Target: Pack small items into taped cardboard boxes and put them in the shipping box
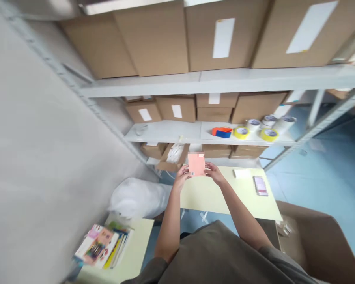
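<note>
A pink square book is held up over the cream table, with a small barcode at its lower left corner and a pale label near the top right. My left hand grips its left edge between thumb and fingers. On the opposite edge, my right hand pinches it the same way. Under the book, the tabletop is partly hidden. To the right on the same table lie a white card or paper pad and a blurred purple-and-white item.
Metal shelves with cardboard boxes rise ahead. Tape rolls and an orange-blue band sit on the middle shelf. A book stack and white plastic bag are at left; an open carton stands at right.
</note>
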